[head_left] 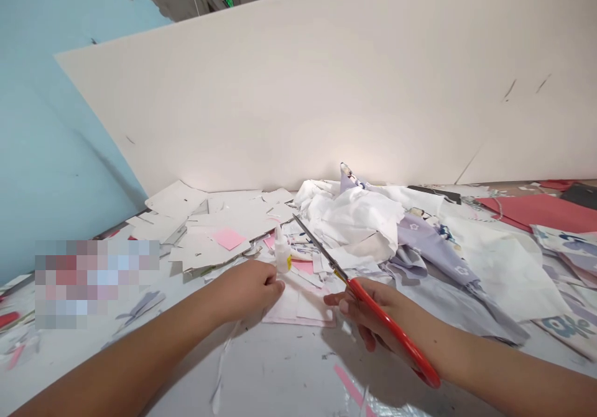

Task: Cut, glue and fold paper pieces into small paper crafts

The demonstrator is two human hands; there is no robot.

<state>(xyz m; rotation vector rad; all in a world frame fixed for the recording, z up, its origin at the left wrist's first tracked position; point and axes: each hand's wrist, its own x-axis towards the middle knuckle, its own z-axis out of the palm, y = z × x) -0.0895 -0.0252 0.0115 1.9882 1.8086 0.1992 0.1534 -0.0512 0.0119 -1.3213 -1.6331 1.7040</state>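
Red-handled scissors (pixel 388 325) sitting firmly in the right hand (pixel 368 310), fingers wrapping around the grip, steel blades lying nearly closed and pointing up and away toward a heap of scraps. Left hand (pixel 245 291) resting on a white work table (pixel 261 367), fingers curling loosely inward, nothing visibly holding there, knuckles lying just beside an upright small glue bottle (pixel 282 252) with a yellow mark near its base. Between both hands, a flat stack of pale paper with pink edges (pixel 298 308) lying on the table, close to the left fingertips and just below the scissor blades. Farther back on the left, white card scraps (pixel 205 230) piling up, a pink sticky note (pixel 228 239) lying on top of them. To the right, crumpled white fabric (pixel 354 218) and lilac flower-print cloth (pixel 433 246) bunching together, a red card sheet (pixel 541 211) lying beyond them. Behind everything, a tall cream board (pixel 303 81) standing at a tilt against a pale blue wall (pixel 56 155). (One pixelated patch (pixel 93 283) covering part of the lower left, its contents impossible to make out.)
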